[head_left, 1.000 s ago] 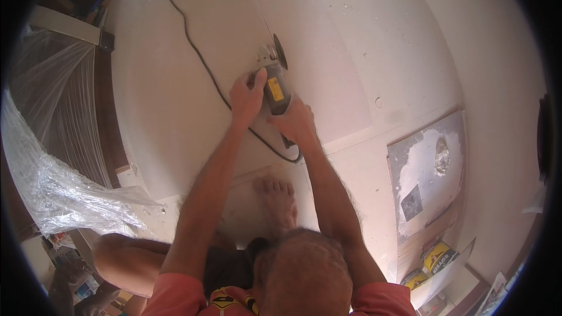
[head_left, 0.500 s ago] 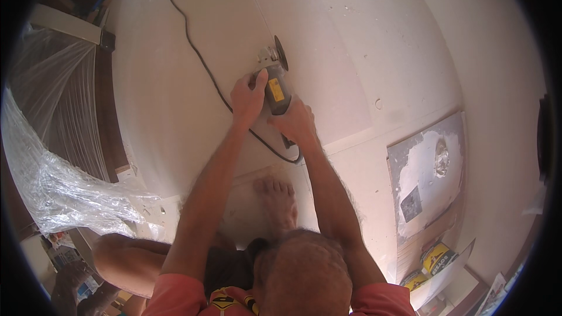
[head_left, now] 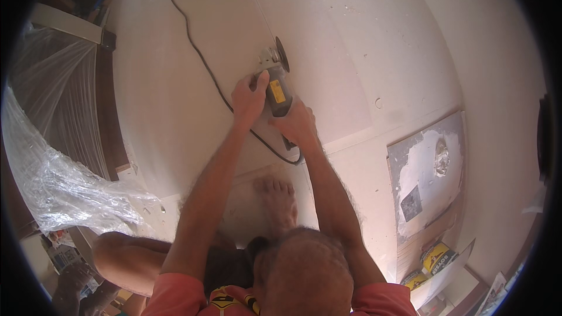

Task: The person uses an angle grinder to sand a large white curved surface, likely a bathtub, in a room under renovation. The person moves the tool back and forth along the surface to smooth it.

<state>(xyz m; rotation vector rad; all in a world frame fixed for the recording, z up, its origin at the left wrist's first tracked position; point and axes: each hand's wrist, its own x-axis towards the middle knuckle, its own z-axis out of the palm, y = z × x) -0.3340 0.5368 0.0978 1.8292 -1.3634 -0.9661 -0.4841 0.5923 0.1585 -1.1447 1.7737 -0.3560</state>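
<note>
Both of my hands are closed on an angle grinder [head_left: 278, 89] with a dark body and a yellow label. My left hand [head_left: 248, 100] grips it near the head, its thumb lying along the body. Farther back, my right hand [head_left: 297, 120] wraps the rear of the body. The thin dark disc [head_left: 281, 54] stands on edge at the far end, over a thin line [head_left: 261, 9] running across the pale dusty board [head_left: 333, 70]. Whether the disc touches the board I cannot tell. From the tool's rear a black cord [head_left: 202, 58] loops left and away.
Clear plastic sheeting [head_left: 76, 181] hangs and bunches at the left. A grey board with white patches [head_left: 430, 172] lies at the right, with yellow cans [head_left: 436, 257] below it. My bare foot [head_left: 276, 199] rests on the surface close behind the grinder.
The grinder and both hands have shifted very slightly toward me and to the right. My grip is the same.
</note>
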